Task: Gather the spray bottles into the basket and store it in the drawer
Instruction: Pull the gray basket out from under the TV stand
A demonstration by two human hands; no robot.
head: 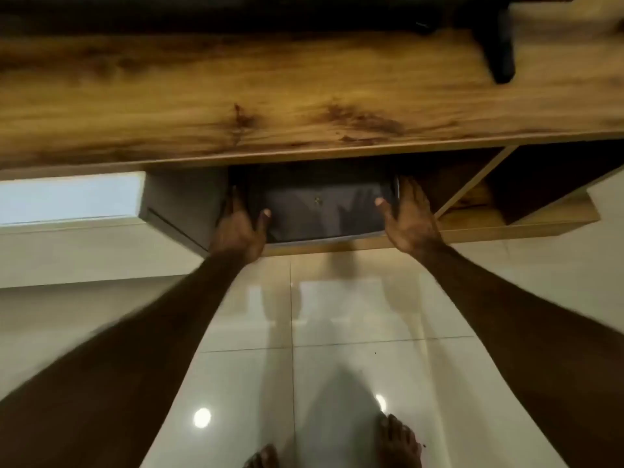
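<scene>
1. Under the desk (pixel 304 96), in an open wooden compartment (pixel 472 228), sits the dark basket (pixel 324 211); bottles not discernible inside.
2. Best kept level and slid straight back, clear of the desk's edge above.
3. Left hand (pixel 238 228) and right hand (pixel 407 217) clasp opposite basket ends, thumbs inside; even pressure advised.

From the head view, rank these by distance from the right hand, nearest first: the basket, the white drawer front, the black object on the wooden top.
1. Basket, held at the right hand's side.
2. Black object, up right on the wooden top.
3. White drawer front, far left.
</scene>
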